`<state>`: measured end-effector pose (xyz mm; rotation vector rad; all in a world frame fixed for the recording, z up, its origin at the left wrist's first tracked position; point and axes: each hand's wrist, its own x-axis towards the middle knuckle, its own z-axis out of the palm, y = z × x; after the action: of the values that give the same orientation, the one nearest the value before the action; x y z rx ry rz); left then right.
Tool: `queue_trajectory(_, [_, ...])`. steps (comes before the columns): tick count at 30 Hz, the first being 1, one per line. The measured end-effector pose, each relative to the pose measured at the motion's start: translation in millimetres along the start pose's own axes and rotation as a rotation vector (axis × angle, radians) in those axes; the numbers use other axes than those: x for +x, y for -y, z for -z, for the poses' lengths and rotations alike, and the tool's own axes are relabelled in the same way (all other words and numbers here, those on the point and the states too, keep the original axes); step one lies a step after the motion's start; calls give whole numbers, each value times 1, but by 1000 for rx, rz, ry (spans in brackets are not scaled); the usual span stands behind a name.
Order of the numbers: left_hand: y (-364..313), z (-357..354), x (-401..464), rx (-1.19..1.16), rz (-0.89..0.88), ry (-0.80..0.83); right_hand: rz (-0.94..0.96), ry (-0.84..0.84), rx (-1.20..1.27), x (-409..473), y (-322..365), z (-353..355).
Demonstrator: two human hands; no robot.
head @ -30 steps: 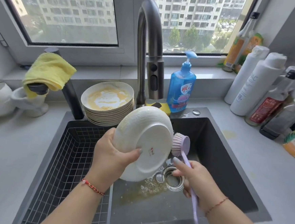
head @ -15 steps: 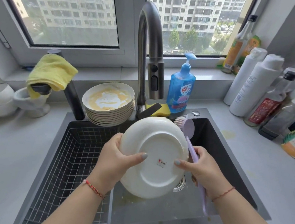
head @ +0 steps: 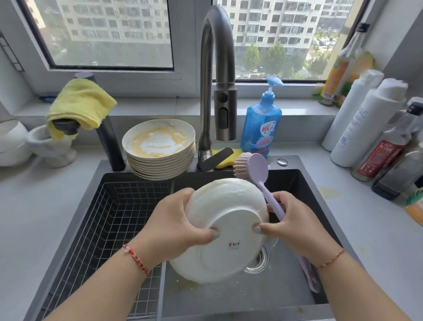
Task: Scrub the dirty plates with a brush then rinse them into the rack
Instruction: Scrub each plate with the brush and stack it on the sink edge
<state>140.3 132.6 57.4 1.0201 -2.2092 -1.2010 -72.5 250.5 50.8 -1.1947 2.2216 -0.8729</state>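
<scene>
A white plate (head: 220,239) hangs over the dark sink (head: 302,187), its underside turned toward me. My left hand (head: 174,228) grips its left rim, thumb on the base. My right hand (head: 296,225) holds the lilac brush (head: 258,169) by its handle, bristle head up behind the plate's top edge, while its thumb presses the plate's base. A stack of several dirty plates (head: 159,148) smeared with yellow sauce stands at the sink's back left corner. The wire rack (head: 114,218) fills the sink's left half.
The grey faucet (head: 216,84) arches above the plate. A blue soap bottle (head: 261,121) and a yellow sponge (head: 224,159) sit behind the sink. Bottles (head: 367,127) crowd the right counter. A yellow cloth (head: 80,104) and white bowls (head: 2,141) lie left.
The plate turned from edge-on to underside facing me and centred over the sink. My right hand came up to its right edge, carrying the brush head up behind the plate.
</scene>
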Motion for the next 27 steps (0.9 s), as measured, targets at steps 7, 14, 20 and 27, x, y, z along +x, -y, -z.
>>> queue_trajectory(7, [8,2,-1,131,30,-158,-154,-19,89,-16,-13,-17])
queue_trajectory(14, [9,-9,0,182,52,-148,128,-11,78,-44,41,-17])
queue_trajectory(20, [10,-11,-3,133,63,-162,188,71,-88,-58,58,-17])
queue_trajectory(27, [8,2,-6,93,5,-223,-227,27,105,-19,11,-11])
